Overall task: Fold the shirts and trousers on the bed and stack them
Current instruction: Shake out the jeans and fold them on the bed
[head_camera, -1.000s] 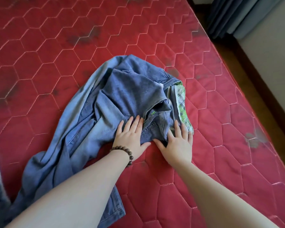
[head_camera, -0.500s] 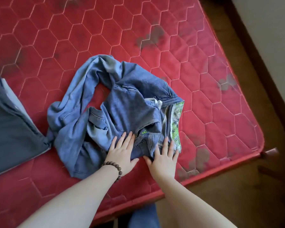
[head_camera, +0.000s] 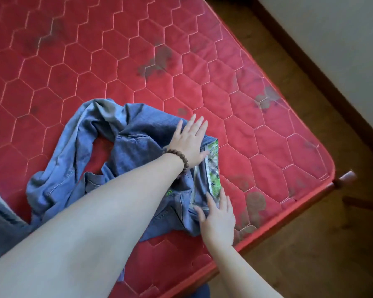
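Two flat hands now work the crumpled blue denim trousers point(head_camera: 125, 160) near the red quilted bed's point(head_camera: 267, 160) corner: the left hand point(head_camera: 188, 145) has slid up the waistband, fingers straight, the right hand point(head_camera: 219, 216) pressing the lower end, smoothing before folding.

left hand point(head_camera: 190, 143): fingers straight, palm down, arm extended | right hand point(head_camera: 219, 216): flat, fingers straight
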A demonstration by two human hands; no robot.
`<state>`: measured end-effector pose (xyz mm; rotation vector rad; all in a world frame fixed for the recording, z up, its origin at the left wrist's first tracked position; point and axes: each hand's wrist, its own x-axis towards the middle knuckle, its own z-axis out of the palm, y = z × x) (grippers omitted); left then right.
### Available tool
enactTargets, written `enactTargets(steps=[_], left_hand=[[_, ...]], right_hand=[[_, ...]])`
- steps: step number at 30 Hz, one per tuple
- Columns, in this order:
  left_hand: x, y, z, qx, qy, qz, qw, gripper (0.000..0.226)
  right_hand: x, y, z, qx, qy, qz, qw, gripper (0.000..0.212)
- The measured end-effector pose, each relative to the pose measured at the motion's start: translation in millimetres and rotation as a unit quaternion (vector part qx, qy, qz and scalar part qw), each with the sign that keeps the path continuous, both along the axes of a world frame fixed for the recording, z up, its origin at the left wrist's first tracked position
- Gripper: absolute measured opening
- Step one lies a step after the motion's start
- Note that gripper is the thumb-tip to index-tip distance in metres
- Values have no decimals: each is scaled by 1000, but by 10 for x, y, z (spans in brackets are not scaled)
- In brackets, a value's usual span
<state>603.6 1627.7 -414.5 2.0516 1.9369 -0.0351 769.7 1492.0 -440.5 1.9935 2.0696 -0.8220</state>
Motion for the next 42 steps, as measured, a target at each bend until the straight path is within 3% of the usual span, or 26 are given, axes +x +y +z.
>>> enactTargets(steps=[3, 7, 11, 17, 23, 31, 37, 42], left_hand=[[120, 281, -147, -75, 59, -30, 995, 76], [164, 287, -157, 2, 105, -37, 994, 20], [-106, 258, 133, 21, -5, 12, 1000, 10], [-720, 107, 1120, 33, -144, 73, 986, 19], [-1554, -97, 2792, 112, -170, 203, 958, 28], [-2057, -765, 5151, 303, -205, 326, 872, 26], [-2219, -1335, 6502, 423, -182, 364, 809, 38], [-2391, -1777, 7079, 476, -267, 370, 752, 23]], right_hand=[[90, -83, -88, 9, 27, 11, 1000, 63], [181, -162, -107, 62, 70, 10, 996, 38], [275, -205, -56, 65, 58, 38, 995, 27], [319, 69, 454, 112, 80, 72, 988, 18], [143, 734, 1774, 164, 150, 96, 970, 5], [-517, 1477, 4083, 276, 263, 202, 902, 15], [-880, 1810, 5457, 371, 175, 339, 847, 19], [-1112, 1752, 6079, 399, 150, 424, 799, 28]])
